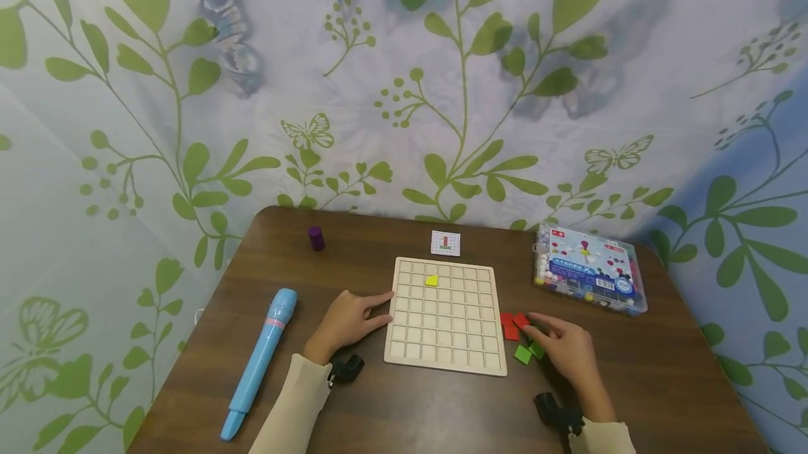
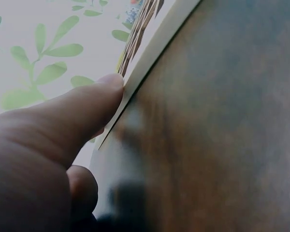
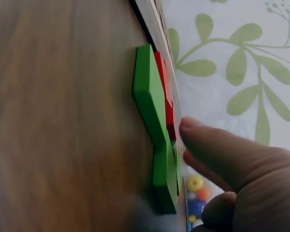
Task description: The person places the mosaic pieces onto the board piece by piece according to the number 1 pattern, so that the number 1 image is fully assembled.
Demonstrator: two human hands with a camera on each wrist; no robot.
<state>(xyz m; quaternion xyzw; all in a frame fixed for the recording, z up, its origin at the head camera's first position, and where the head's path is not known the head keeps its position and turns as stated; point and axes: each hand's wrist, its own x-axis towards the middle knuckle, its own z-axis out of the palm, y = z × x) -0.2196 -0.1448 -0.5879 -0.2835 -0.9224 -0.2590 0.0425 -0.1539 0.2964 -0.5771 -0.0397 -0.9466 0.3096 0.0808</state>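
Lying at the far left of the brown wooden surface (image 1: 442,412): a light blue pen-shaped device (image 1: 259,361) with a pink band, angled from the near edge toward the back. Standing farther back, near the rear edge: a small purple cylinder (image 1: 315,237), upright and well apart from everything else.

Resting flat on the surface just left of the wooden grid board (image 1: 447,314): the left hand (image 1: 349,321), fingers stretched out and loose, gripping nothing. Touching the board's left edge with the tip of one straight finger (image 2: 94,104), as the left wrist view is showing close up.

Sitting in the middle of the surface: the grid board itself, pale wood with rows of square cells. Lying in one cell of its second row from the back, left of centre: a single yellow piece (image 1: 432,281). Lying just behind the board: a small pattern card (image 1: 445,243) with a coloured figure printed on it.

Clustering just beside the board's right edge: red square tiles (image 1: 512,325) and, nearer the front, green square tiles (image 1: 523,354). Reaching onto this cluster from the right: the right hand (image 1: 566,349), fingers extended, fingertips (image 3: 193,133) touching the red tiles; not clasping any of them as far as the views are showing.

Sitting at the back right, apart from the tiles: a clear plastic box of beads (image 1: 590,269) with a blue printed label, closed.
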